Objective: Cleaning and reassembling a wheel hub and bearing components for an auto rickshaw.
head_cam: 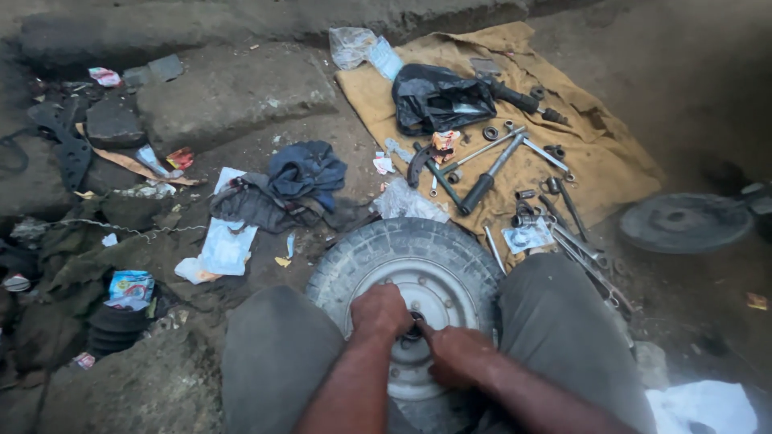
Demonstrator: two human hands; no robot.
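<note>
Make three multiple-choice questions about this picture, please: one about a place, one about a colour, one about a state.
1. Where do both hands meet?
A. On the black plastic bag
B. At the hub in the middle of the wheel
C. On the blue cloth

2. What colour is the mat under the tools?
A. Yellowish brown
B. Bright red
C. White

3. How does the wheel lie?
A. Upright against a wall
B. Hung from a hook
C. Flat on the ground between the person's knees

Answers:
1 B: the left hand and the right hand both touch the hub of the wheel.
2 A: the mat under the tools is yellowish brown.
3 C: the rim faces up, with one knee on each side.
</note>
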